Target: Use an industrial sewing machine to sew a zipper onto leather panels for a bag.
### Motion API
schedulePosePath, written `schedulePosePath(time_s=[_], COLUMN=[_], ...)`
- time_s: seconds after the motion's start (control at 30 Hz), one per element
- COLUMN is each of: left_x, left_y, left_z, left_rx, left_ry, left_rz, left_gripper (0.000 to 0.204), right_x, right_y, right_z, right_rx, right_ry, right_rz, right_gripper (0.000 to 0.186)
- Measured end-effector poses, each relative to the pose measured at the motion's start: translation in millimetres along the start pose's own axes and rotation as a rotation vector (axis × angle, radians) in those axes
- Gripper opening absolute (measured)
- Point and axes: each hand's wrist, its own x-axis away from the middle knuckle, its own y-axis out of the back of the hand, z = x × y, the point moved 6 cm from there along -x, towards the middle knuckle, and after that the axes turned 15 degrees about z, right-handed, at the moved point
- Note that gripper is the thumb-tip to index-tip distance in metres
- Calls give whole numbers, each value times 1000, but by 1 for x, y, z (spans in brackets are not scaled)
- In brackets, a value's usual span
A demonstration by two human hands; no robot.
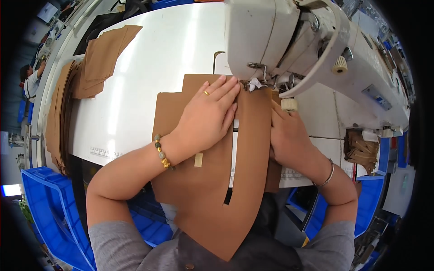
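short grey sleeves (pixel 116 246), a dark apron (pixel 199 253), a gold ring (pixel 206 93) on the left hand (pixel 205 115), a green-and-gold beaded bracelet (pixel 158 145), a thin silver bangle (pixel 332 170).

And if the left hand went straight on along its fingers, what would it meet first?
Probably the sewing machine's white head, just ahead of the left hand, though depth is unclear; it might slide underneath.

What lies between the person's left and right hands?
In the head view, a long strip of the brown material lies between the left hand and right hand, with a narrow slit along its left side.
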Motion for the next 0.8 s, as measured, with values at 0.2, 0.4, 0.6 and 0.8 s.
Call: schedulePosePath(time_s=[0.2, 0.4, 0.6, 0.8], left_x=[-20, -40, -20, 37], left_y=[10, 12, 25, 2], left_z=[13, 16, 16, -4], left_rx=[49, 184, 20, -68], left_ry=[3, 66, 62, 143], left_rz=[-154, 0, -118, 133], left_gripper=[20, 21, 34, 68], right_x=[-1, -1, -1, 3], right_y=[2, 10, 13, 6], right_z=[3, 5, 7, 8], right_rx=[26, -31, -33, -53], right_ry=[24, 48, 66, 49], right_rz=[-18, -45, -53, -36], right_gripper=[30, 52, 65, 64])
